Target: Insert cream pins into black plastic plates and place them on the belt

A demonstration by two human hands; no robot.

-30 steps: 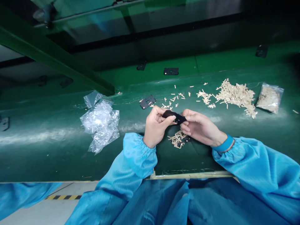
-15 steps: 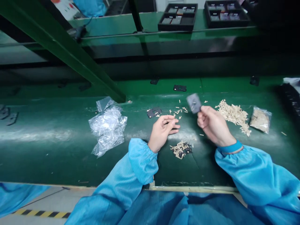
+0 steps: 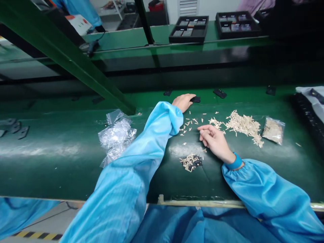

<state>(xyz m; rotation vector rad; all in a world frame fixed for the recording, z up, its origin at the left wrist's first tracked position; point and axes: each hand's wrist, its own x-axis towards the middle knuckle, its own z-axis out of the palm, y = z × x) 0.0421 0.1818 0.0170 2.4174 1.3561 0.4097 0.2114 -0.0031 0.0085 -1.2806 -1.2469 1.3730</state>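
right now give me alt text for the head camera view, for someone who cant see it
A person in blue sleeves reaches the left hand across a green work surface to a small black part; the right hand lies curled beside a heap of pale strips. Crumpled clear plastic lies to the left, a small filled bag to the right.

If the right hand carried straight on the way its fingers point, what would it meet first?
The loose pale slivers just beyond the fingertips of the right hand, then the left sleeve cuff. Depth is hard to judge here, so it might pass just above the slivers.
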